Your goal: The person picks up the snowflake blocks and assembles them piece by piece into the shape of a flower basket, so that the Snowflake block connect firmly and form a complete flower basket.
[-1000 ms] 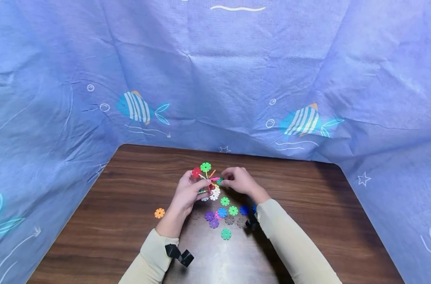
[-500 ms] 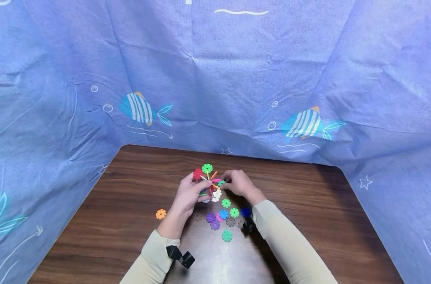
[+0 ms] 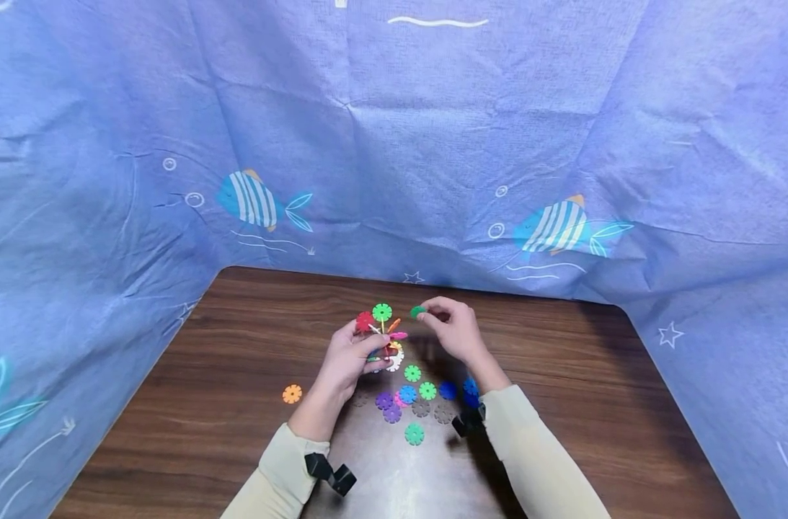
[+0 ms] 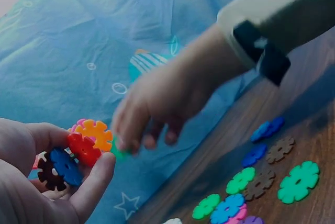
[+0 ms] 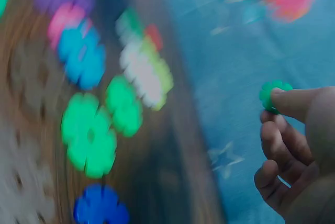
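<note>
My left hand (image 3: 347, 360) grips a cluster of joined notched plastic discs, fingers and thumb around its middle. A bright green disc (image 3: 382, 312) and a red disc (image 3: 365, 321) stick out at its top. On its near side, the left wrist view shows a blue disc (image 4: 66, 166) and an orange disc (image 4: 94, 135). To the right of the cluster and apart from it, my right hand (image 3: 455, 330) pinches a single green disc (image 5: 273, 96) between thumb and fingertips. The palm hides part of the cluster.
Loose discs lie on the brown wooden table (image 3: 238, 339) below the hands, among them a purple disc (image 3: 392, 413), a teal-green disc (image 3: 414, 434) and a dark blue disc (image 3: 448, 390). An orange disc (image 3: 292, 393) lies alone at left. A blue fish-print cloth (image 3: 394, 158) hangs behind.
My right hand has drawn away from the cluster, to the right and upward, with the green disc between its fingers. My left hand stays nearly in place with the cluster.
</note>
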The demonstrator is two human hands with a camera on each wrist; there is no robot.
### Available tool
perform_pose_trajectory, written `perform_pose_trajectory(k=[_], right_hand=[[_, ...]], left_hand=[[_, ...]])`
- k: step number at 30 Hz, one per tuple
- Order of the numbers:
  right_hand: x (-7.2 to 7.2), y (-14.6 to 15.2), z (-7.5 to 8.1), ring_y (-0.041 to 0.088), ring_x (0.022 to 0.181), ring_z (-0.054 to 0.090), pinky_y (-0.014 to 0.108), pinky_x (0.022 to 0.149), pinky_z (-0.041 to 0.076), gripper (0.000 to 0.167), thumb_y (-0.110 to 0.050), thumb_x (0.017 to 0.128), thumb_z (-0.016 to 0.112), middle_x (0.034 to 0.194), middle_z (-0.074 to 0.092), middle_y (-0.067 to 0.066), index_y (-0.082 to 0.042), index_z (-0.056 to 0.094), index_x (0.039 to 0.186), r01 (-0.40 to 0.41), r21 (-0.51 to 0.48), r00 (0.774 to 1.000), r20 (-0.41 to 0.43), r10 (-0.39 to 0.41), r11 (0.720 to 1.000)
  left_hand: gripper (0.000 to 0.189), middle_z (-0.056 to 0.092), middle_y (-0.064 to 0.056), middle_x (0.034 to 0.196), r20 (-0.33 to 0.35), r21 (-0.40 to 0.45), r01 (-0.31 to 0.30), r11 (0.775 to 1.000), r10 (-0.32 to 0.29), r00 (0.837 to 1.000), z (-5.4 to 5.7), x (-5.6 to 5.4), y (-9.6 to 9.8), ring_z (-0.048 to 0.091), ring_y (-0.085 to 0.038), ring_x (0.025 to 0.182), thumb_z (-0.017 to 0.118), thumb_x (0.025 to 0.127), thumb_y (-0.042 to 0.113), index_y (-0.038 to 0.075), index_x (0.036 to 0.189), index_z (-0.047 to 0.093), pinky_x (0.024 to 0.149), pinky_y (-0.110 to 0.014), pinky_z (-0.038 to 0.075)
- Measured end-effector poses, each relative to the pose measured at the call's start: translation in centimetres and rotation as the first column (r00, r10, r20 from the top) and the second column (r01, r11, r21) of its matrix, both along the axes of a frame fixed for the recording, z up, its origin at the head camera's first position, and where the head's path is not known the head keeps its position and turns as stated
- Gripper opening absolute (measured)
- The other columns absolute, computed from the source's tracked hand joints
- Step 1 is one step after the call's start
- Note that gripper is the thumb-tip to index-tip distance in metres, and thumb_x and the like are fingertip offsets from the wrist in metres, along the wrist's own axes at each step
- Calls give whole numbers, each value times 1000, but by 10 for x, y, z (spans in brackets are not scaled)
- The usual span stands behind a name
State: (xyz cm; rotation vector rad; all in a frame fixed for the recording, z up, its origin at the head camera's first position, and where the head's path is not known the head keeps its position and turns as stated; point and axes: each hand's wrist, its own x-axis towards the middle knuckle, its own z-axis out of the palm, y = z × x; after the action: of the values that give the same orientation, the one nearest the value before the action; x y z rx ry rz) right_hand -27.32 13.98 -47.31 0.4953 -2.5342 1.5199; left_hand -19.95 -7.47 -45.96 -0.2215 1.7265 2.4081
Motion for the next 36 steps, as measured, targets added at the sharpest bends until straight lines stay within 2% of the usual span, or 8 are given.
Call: perform_pose_trajectory(k=[2, 5, 6, 11, 19, 26, 32, 36], right_hand=[[17, 2, 16, 8, 78, 66, 19, 69, 54, 15, -6, 94, 74, 99, 77, 18, 0, 76, 108, -1, -138, 1000, 22, 4, 990], [41, 1, 35, 7, 78, 63, 16, 68, 52, 22, 2, 95, 68, 102, 73, 28, 7, 72, 116, -1, -249, 1000, 25, 8, 968], [49, 0, 42, 7, 77, 63, 16, 66, 52, 23, 4, 95, 68, 101, 73, 30, 9, 71, 117, 4, -261, 1000, 25, 3, 965], [65, -3, 45, 13, 71, 63, 16, 60, 50, 21, 4, 92, 72, 90, 72, 27, 8, 72, 113, 22, -273, 998, -42, -35, 962], [67, -7, 40, 11, 70, 64, 16, 59, 49, 16, 1, 91, 75, 87, 75, 20, 4, 75, 107, 16, -248, 997, -65, -33, 969], [65, -10, 36, 13, 68, 64, 16, 59, 50, 14, 1, 89, 77, 86, 75, 20, 5, 76, 103, 23, -241, 997, -71, -41, 970], [68, -14, 34, 11, 64, 59, 15, 55, 46, 12, 3, 87, 78, 85, 75, 20, 5, 78, 99, 38, -255, 996, -62, -56, 966], [70, -16, 33, 13, 63, 58, 16, 55, 46, 11, 3, 88, 78, 84, 75, 20, 5, 77, 98, 19, -230, 998, -58, -33, 973]], left_hand=[[38, 76, -13, 105, 4, -5, 14, 1000, -14, 1000, -2, 0, 2, 74, -19, 80, 70, 92, -1, 2, 129, 62, 67, -34, 65], [37, 75, -14, 104, 11, -15, 29, 999, -29, 1000, -5, 0, 5, 75, -20, 80, 71, 91, -1, 1, 127, 63, 66, -34, 64], [37, 75, -15, 104, 12, -17, 31, 999, -31, 999, -5, 1, 6, 75, -21, 80, 71, 90, -1, 0, 126, 63, 66, -34, 65], [33, 74, -11, 99, 1, -33, 41, 999, -41, 999, -6, 4, 11, 75, -22, 78, 72, 89, -4, 0, 121, 65, 65, -36, 65], [39, 73, -10, 98, -21, -88, 66, 994, -68, 997, -4, 6, 13, 73, -22, 77, 73, 88, -2, -8, 126, 61, 66, -37, 65], [38, 71, -14, 106, -30, -118, 70, 990, -74, 997, -3, 5, 15, 74, -20, 80, 73, 89, -1, -7, 125, 62, 68, -37, 65], [37, 70, -21, 115, -38, -122, 54, 991, -59, 998, -7, 5, 17, 74, -20, 81, 74, 89, -2, -8, 124, 64, 67, -35, 65], [34, 72, -21, 110, -25, -109, 42, 993, -45, 999, -12, 5, 19, 74, -19, 77, 73, 89, -4, -8, 121, 66, 66, -36, 65]])
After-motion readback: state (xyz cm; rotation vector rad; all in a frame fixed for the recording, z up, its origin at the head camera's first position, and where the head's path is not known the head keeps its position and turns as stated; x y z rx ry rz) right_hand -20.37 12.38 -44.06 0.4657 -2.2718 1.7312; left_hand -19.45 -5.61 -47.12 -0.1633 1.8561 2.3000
